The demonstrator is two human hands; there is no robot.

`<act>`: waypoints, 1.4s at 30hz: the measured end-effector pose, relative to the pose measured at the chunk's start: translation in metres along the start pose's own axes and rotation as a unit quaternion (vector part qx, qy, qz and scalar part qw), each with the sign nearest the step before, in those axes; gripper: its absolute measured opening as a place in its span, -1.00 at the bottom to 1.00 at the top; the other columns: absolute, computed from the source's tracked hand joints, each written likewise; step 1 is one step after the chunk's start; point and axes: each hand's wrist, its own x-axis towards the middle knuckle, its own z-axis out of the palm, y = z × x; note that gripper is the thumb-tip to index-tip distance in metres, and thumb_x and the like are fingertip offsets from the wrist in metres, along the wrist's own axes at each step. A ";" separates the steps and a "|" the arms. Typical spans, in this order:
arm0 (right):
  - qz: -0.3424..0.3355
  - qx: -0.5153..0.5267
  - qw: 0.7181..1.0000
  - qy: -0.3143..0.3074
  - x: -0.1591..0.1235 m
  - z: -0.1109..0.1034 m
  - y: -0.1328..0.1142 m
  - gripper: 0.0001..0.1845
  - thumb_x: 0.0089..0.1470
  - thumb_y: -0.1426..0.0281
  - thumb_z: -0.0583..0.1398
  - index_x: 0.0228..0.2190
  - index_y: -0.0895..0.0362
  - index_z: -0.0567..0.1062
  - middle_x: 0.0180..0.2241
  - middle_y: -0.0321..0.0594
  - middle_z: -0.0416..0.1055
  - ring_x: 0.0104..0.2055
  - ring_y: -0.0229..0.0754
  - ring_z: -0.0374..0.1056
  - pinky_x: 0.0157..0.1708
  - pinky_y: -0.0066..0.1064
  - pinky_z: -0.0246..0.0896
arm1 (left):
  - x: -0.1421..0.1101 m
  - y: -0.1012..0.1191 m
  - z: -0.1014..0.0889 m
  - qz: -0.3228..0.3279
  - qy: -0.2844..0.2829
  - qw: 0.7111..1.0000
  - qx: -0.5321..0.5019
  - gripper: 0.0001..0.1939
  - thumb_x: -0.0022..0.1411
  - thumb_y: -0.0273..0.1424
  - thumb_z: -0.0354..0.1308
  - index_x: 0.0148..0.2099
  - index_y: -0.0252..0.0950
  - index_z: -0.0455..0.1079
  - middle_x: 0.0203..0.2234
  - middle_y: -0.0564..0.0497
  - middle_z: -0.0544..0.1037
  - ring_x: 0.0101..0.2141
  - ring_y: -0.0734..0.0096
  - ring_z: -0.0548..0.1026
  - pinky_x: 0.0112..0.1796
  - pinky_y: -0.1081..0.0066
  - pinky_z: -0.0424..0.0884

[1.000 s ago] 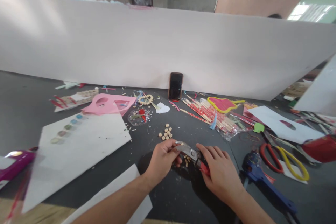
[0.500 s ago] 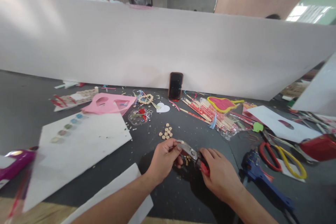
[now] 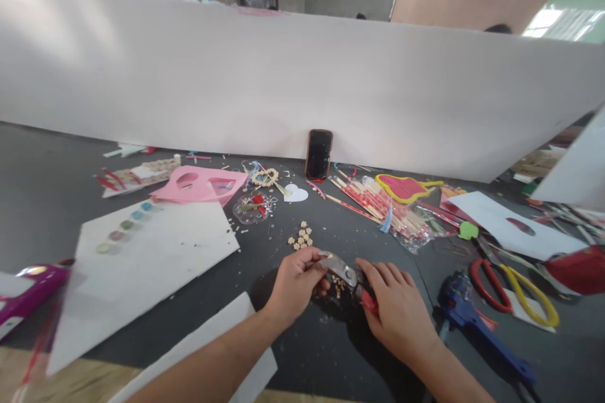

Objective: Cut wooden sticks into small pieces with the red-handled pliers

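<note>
My right hand (image 3: 401, 299) is closed around the red handles of a pair of pruning shears (image 3: 344, 271). The metal jaws point left, toward my left hand (image 3: 297, 283). The fingers of that hand are pinched together at the jaw tips; whatever small thing they hold is too hidden to name. Just beyond my left fingers lies a little pile of pale wooden flower-shaped pieces (image 3: 301, 237). Beneath the shears, several smaller yellowish bits (image 3: 338, 288) are scattered on the dark table (image 3: 326, 352).
A blue glue gun (image 3: 477, 327) and red-and-yellow-handled scissors (image 3: 513, 293) lie to the right. Wrapped chopsticks (image 3: 373, 204) and a propped phone (image 3: 319, 154) are farther back. A white board (image 3: 146, 264) and pink sheet (image 3: 201, 184) occupy the left. A tall white panel (image 3: 283, 82) closes the back.
The view has shifted slightly, so the table things appear a little farther right. The fingers of my right hand have lifted slightly on the handles; my left hand keeps its pinch.
</note>
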 end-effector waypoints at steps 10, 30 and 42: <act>-0.005 0.016 1.000 -0.006 0.000 -0.003 0.003 -0.41 -0.11 0.47 0.08 0.04 0.11 0.23 -0.08 -0.10 0.32 -0.07 -0.02 0.13 -0.12 -0.19 0.02 | -0.001 -0.004 -0.002 0.028 -0.014 0.997 0.066 -0.83 0.15 -0.40 -0.02 -0.41 -0.35 0.33 -0.65 0.07 0.41 -0.72 0.64 0.25 -0.67 0.59 0.16; -0.008 0.056 0.998 -0.032 -0.002 0.000 0.002 -0.61 -0.09 0.49 0.05 -0.13 0.20 0.31 -0.22 -0.09 0.33 -0.16 -0.06 0.17 -0.10 -0.22 0.11 | -0.001 -0.005 0.001 0.015 -0.019 0.999 0.034 -0.83 0.14 -0.34 0.03 -0.35 -0.36 0.34 -0.68 0.12 0.35 -0.72 0.64 0.24 -0.68 0.61 0.20; -0.008 0.021 1.000 -0.010 -0.001 0.003 0.005 -0.45 -0.07 0.47 0.04 0.02 0.14 0.21 -0.09 -0.10 0.29 -0.07 -0.02 0.13 -0.10 -0.18 0.08 | 0.001 0.000 -0.001 -0.008 -0.015 0.999 0.047 -0.81 0.11 -0.34 0.04 -0.43 -0.36 0.35 -0.74 0.13 0.34 -0.72 0.61 0.28 -0.67 0.60 0.24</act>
